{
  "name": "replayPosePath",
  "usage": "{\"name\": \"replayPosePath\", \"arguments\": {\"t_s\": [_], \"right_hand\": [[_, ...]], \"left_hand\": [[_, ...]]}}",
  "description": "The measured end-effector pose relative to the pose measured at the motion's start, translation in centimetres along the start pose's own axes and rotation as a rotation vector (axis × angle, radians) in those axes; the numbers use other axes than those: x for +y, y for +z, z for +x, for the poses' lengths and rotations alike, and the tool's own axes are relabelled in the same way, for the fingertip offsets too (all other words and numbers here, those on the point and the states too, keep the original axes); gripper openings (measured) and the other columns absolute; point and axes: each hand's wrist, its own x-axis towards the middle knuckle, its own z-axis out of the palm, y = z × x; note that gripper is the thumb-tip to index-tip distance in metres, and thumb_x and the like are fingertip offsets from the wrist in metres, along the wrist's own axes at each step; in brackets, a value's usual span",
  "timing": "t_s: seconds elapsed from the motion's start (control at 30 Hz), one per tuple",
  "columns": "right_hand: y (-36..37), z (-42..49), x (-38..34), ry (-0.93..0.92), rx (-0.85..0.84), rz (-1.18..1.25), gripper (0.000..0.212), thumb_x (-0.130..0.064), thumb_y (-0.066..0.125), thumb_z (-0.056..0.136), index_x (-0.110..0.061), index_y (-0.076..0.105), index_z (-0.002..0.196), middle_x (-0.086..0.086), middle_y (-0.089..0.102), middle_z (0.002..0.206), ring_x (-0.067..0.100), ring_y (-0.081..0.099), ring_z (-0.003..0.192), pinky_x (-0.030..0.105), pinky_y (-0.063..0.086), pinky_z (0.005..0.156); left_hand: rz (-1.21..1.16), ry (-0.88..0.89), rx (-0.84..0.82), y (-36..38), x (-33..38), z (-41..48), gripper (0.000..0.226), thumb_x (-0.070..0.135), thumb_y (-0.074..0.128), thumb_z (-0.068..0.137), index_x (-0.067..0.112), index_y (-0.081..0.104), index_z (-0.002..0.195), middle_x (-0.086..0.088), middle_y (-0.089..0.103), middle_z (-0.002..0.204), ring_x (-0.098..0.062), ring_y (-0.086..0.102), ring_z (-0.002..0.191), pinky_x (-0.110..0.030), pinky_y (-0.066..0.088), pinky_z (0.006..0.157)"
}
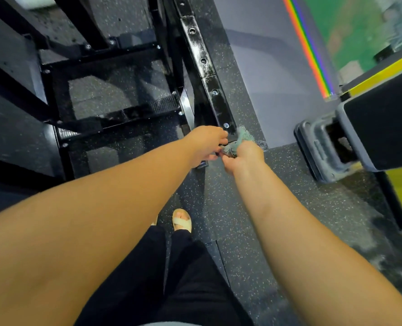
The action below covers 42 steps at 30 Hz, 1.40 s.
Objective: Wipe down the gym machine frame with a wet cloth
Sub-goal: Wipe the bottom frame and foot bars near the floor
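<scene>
A black gym machine frame (204,64) runs along the speckled floor, its long bar with round holes shining wet. At the bar's near end my right hand (244,156) grips a pale green cloth (242,137), bunched against the bar's tip. My left hand (207,144) reaches in from the left and pinches the cloth's near edge, its fingers curled beside the bar. Most of the cloth is hidden between the two hands.
Black cross members and steps of the machine (106,95) fill the left. A grey and yellow machine base (336,147) stands on the right. My sandalled foot (182,220) is on the dark rubber floor (254,220) below the hands.
</scene>
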Motion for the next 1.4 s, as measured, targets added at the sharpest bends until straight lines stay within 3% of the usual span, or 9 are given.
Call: {"name": "replayPosePath", "arguments": {"t_s": [0.07, 0.2, 0.3, 0.47, 0.6, 0.73, 1.0, 1.2, 1.4], "right_hand": [[0.2, -1.8, 0.7, -0.007, -0.092, -0.120, 0.023, -0.003, 0.040, 0.099, -0.009, 0.054, 0.082, 0.012, 0.057, 0.076, 0.024, 0.055, 0.062, 0.035, 0.050, 0.052], [4.1, -5.5, 4.2, -0.116, -0.339, -0.401, 0.017, -0.011, 0.047, 0.099, -0.008, 0.060, 0.109, 0.012, 0.067, 0.093, 0.024, 0.067, 0.078, 0.031, 0.054, 0.059], [7.4, -8.1, 7.5, -0.137, -0.497, -0.674, 0.017, -0.009, 0.049, 0.097, -0.007, 0.066, 0.100, 0.010, 0.069, 0.086, 0.019, 0.067, 0.070, 0.027, 0.055, 0.055], [11.3, -13.4, 15.3, -0.091, -0.845, -1.117, 0.019, -0.013, 0.048, 0.099, -0.007, 0.062, 0.089, 0.017, 0.065, 0.090, 0.030, 0.062, 0.084, 0.042, 0.056, 0.080], [14.2, -18.5, 24.5, -0.041, -1.003, -1.312, 0.008, -0.013, 0.052, 0.097, -0.008, 0.057, 0.096, 0.019, 0.065, 0.101, 0.032, 0.066, 0.094, 0.046, 0.057, 0.081], [16.1, -23.4, 34.4, 0.007, -1.073, -1.445, 0.007, -0.014, 0.055, 0.096, -0.011, 0.053, 0.090, 0.013, 0.063, 0.089, 0.026, 0.064, 0.077, 0.043, 0.055, 0.075], [19.1, -30.2, 53.4, 0.170, -1.034, -1.434, 0.009, -0.018, 0.061, 0.092, -0.018, 0.056, 0.085, 0.006, 0.063, 0.082, 0.018, 0.061, 0.070, 0.033, 0.054, 0.066], [23.2, -31.3, 57.6, 0.212, -0.977, -1.393, 0.007, -0.016, 0.059, 0.093, -0.013, 0.059, 0.086, 0.008, 0.064, 0.084, 0.019, 0.063, 0.075, 0.033, 0.055, 0.069], [31.5, -32.2, 60.2, 0.148, -0.926, -1.388, 0.006, -0.016, 0.057, 0.094, -0.015, 0.059, 0.089, 0.007, 0.064, 0.086, 0.019, 0.062, 0.073, 0.034, 0.054, 0.067]], "left_hand": [[-0.006, 0.038, 0.048, -0.9, 0.0, -1.0, 0.017, 0.012, 0.042, 0.099, 0.018, 0.050, 0.085, 0.005, 0.050, 0.082, -0.007, 0.046, 0.069, -0.022, 0.045, 0.068], [-0.024, 0.227, 0.283, -5.9, -2.0, -3.8, 0.018, 0.024, 0.047, 0.097, 0.023, 0.058, 0.111, 0.010, 0.054, 0.090, -0.009, 0.051, 0.081, -0.029, 0.049, 0.079], [-0.084, 0.243, 0.457, -10.6, -4.5, -6.7, 0.033, 0.043, 0.052, 0.092, 0.018, 0.058, 0.114, 0.001, 0.058, 0.111, -0.016, 0.056, 0.097, -0.032, 0.047, 0.082], [-0.398, 0.161, 0.617, -18.8, -10.7, -13.3, 0.063, 0.044, 0.057, 0.090, 0.032, 0.028, 0.145, 0.003, 0.045, 0.131, -0.020, 0.054, 0.110, -0.044, 0.052, 0.092], [-0.638, 0.144, 0.721, -24.9, -16.9, -19.8, 0.027, 0.031, 0.051, 0.097, 0.024, 0.053, 0.123, -0.005, 0.061, 0.110, -0.019, 0.064, 0.089, -0.043, 0.056, 0.082], [-0.776, 0.122, 0.882, -30.9, -23.8, -25.3, 0.011, 0.027, 0.049, 0.098, 0.020, 0.055, 0.103, -0.006, 0.063, 0.095, -0.021, 0.063, 0.079, -0.046, 0.056, 0.082], [-0.894, 0.045, 1.037, -43.5, -36.9, -34.3, 0.014, 0.023, 0.050, 0.098, 0.014, 0.050, 0.109, -0.009, 0.061, 0.100, -0.020, 0.062, 0.079, -0.037, 0.054, 0.073], [-0.926, 0.006, 0.966, -50.7, -38.8, -34.9, 0.012, 0.018, 0.049, 0.098, 0.014, 0.048, 0.109, -0.009, 0.059, 0.098, -0.020, 0.062, 0.077, -0.038, 0.054, 0.064], [-0.923, 0.042, 0.976, -58.8, -37.0, -34.2, 0.011, 0.019, 0.049, 0.098, 0.016, 0.047, 0.108, -0.012, 0.060, 0.116, -0.027, 0.064, 0.098, -0.038, 0.055, 0.067]]}}
